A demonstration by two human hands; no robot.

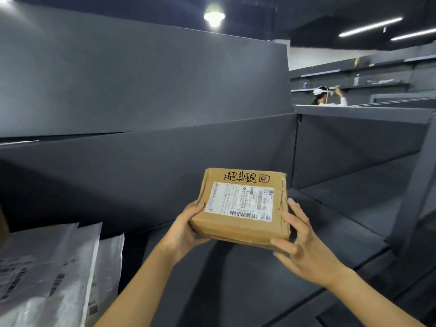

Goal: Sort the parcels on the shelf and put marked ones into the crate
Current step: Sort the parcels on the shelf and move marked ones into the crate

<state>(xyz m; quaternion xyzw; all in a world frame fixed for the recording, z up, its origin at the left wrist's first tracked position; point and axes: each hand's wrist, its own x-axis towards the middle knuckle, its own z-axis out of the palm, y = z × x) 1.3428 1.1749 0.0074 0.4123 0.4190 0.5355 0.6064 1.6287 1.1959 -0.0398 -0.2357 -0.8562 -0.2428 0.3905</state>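
A small brown cardboard parcel (243, 205) is held up above the dark grey shelf (247, 279), its top tilted toward me. It bears a white shipping label with a barcode and black handwritten characters along its far edge. My left hand (186, 228) grips the parcel's left near corner, thumb on top. My right hand (304, 244) holds the right side, fingers curled round the near right corner. No crate is in view.
Grey-white plastic mailer bags (47, 267) lie stacked at the lower left of the shelf. A grey back panel (141, 161) rises behind. A shelf upright (410, 185) stands at the right. Another person (328, 96) works at shelves far back right.
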